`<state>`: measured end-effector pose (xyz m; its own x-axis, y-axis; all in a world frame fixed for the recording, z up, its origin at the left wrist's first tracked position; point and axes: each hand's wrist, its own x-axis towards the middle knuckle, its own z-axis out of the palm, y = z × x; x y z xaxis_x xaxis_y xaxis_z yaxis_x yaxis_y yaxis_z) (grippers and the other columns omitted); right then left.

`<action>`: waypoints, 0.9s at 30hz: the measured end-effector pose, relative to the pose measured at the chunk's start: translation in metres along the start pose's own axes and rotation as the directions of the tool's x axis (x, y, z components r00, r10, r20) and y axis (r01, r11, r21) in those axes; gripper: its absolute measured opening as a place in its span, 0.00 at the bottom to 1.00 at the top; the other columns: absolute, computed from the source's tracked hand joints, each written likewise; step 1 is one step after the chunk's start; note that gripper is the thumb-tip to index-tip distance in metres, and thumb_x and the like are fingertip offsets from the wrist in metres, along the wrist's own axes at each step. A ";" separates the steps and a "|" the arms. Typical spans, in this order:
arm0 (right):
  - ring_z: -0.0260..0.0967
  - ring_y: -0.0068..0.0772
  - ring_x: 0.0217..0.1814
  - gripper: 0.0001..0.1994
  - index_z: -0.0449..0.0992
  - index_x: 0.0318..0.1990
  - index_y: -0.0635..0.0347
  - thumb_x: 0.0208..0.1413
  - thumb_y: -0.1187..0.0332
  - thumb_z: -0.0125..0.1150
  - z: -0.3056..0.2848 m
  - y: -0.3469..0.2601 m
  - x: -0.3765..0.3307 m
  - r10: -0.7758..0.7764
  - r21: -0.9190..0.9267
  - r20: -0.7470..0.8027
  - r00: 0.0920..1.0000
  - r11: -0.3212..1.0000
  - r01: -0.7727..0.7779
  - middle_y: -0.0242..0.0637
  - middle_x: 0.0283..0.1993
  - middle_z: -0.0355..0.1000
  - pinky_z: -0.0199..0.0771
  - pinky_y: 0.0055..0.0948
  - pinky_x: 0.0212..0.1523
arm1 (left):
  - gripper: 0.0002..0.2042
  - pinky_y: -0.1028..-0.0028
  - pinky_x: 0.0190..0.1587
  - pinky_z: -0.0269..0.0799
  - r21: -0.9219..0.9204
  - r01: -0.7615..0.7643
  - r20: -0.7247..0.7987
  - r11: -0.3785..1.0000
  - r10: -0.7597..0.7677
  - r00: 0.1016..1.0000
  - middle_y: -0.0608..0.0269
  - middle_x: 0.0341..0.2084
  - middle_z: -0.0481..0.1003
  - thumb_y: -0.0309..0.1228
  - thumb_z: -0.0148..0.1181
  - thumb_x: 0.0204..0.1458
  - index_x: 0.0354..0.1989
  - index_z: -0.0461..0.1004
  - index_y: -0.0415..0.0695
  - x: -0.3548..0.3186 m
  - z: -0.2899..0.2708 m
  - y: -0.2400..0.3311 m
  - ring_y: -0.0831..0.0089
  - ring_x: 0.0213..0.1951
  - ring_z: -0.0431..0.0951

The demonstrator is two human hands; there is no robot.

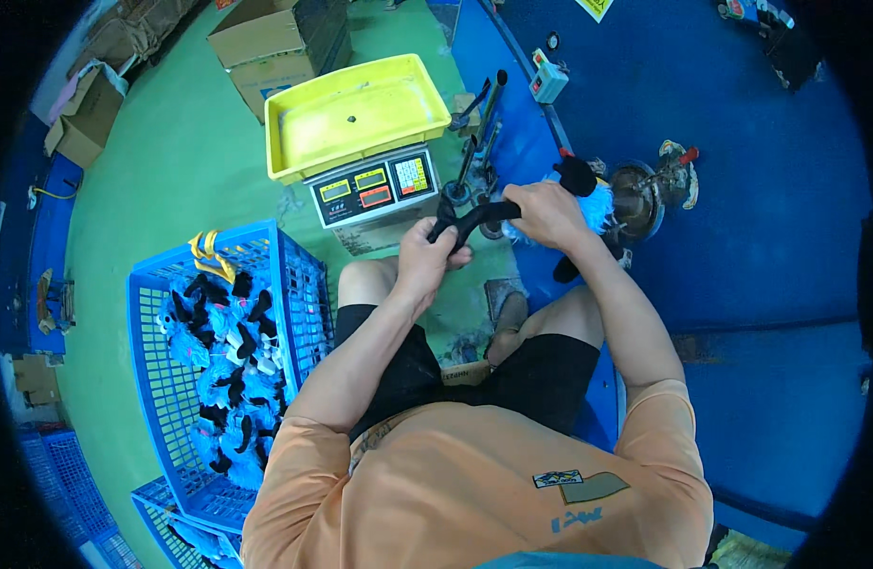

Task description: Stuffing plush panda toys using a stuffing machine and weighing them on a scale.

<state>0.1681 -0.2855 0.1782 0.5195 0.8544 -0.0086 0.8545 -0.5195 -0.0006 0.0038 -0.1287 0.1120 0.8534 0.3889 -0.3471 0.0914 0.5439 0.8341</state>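
A plush toy (596,207) with fluffy blue fur and black limbs lies beside the round metal fitting of the blue machine, partly hidden by my right hand. Closed around the root of one long black limb (476,219) is my right hand (550,216). That limb stretches leftward to my left hand (431,254), whose thumb and fingers pinch its far end. Both hands are raised in front of my lap, a short way apart. Part of the toy's body is out of sight behind the right wrist.
At left stands a blue basket (277,313) of similar blue and black plush toys. Ahead are a digital scale (378,196) with a yellow tray (351,119), upright metal rods (493,104) and a cardboard box (266,47). The blue machine (730,237) with a metal fitting (637,201) fills the right.
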 end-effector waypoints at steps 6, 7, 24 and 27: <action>0.76 0.50 0.38 0.10 0.76 0.37 0.55 0.45 0.71 0.66 0.009 0.028 -0.013 0.042 0.019 -0.089 0.995 0.999 -0.040 0.39 0.34 0.79 0.72 0.43 0.44 | 0.08 0.82 0.32 0.80 -0.044 0.045 0.194 0.998 -0.035 0.980 0.53 0.36 0.80 0.25 0.55 0.63 0.46 0.72 0.34 0.007 0.022 -0.003 0.73 0.28 0.81; 0.76 0.50 0.38 0.10 0.76 0.37 0.55 0.45 0.71 0.66 0.009 0.028 -0.014 0.048 0.010 -0.072 0.996 0.999 -0.048 0.38 0.34 0.79 0.72 0.43 0.44 | 0.08 0.82 0.33 0.80 -0.057 0.030 0.182 0.998 -0.019 0.983 0.52 0.37 0.80 0.25 0.54 0.64 0.46 0.72 0.34 0.007 0.025 -0.009 0.72 0.29 0.81; 0.77 0.51 0.39 0.12 0.74 0.38 0.55 0.44 0.73 0.66 0.008 0.032 -0.014 0.010 0.011 -0.118 0.993 1.000 -0.009 0.39 0.34 0.80 0.74 0.47 0.43 | 0.09 0.79 0.39 0.82 -0.131 0.034 0.162 0.991 -0.013 0.987 0.50 0.37 0.80 0.26 0.54 0.64 0.48 0.72 0.33 0.014 0.008 0.009 0.69 0.37 0.84; 0.76 0.51 0.38 0.11 0.75 0.37 0.55 0.44 0.73 0.66 0.012 0.042 -0.019 0.022 0.013 -0.136 0.991 1.000 -0.021 0.38 0.34 0.80 0.74 0.46 0.43 | 0.09 0.79 0.38 0.81 -0.074 -0.012 0.170 0.997 0.025 0.985 0.51 0.36 0.80 0.26 0.55 0.63 0.47 0.73 0.33 0.018 0.019 0.013 0.69 0.36 0.84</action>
<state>0.1939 -0.3231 0.1667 0.5341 0.8358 0.1270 0.8435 -0.5370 -0.0131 0.0302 -0.1288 0.1250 0.9303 0.2697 -0.2485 0.0431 0.5925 0.8044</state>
